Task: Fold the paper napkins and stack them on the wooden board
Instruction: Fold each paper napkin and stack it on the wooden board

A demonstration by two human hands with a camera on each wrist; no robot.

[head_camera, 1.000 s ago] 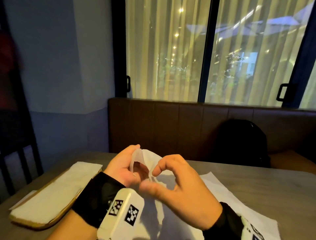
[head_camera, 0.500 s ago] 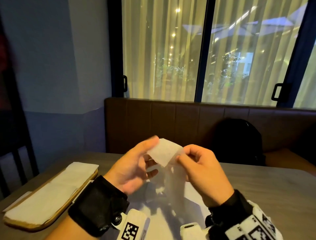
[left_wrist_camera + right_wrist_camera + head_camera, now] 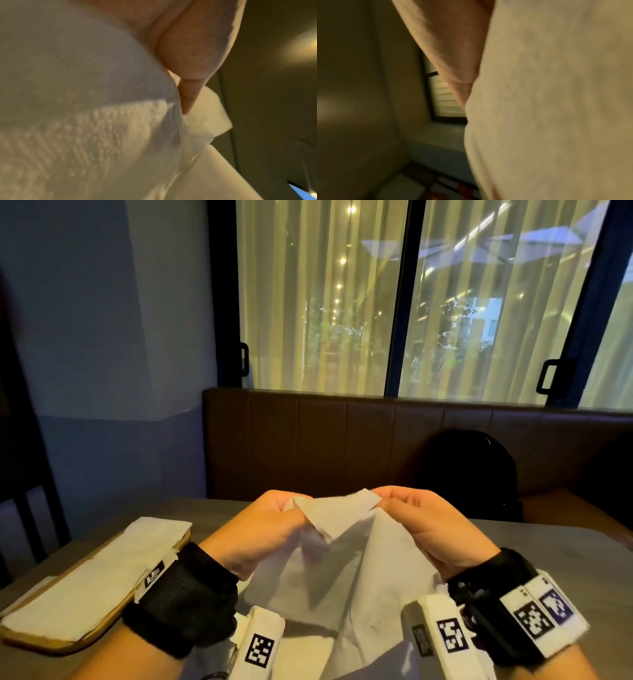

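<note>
I hold a white paper napkin (image 3: 346, 546) up above the table with both hands. My left hand (image 3: 270, 525) pinches its upper left edge and my right hand (image 3: 421, 525) pinches its upper right edge. A corner flap hangs folded over between them. The sheet drapes down toward my wrists. A wooden board (image 3: 85, 642) lies at the left with folded napkins (image 3: 85, 580) stacked on it. In the left wrist view the napkin (image 3: 85, 121) fills the frame under a fingertip (image 3: 187, 94). In the right wrist view the napkin (image 3: 556, 108) covers the right half.
The grey table (image 3: 555, 556) stretches to the right. A brown bench back (image 3: 342, 446) runs behind it, with a black backpack (image 3: 466, 470) on the seat. A dark chair (image 3: 30, 474) stands at the far left. Curtained windows are behind.
My hands have moved apart and lowered, spreading the napkin's top edge wider. The head view has tilted down a little.
</note>
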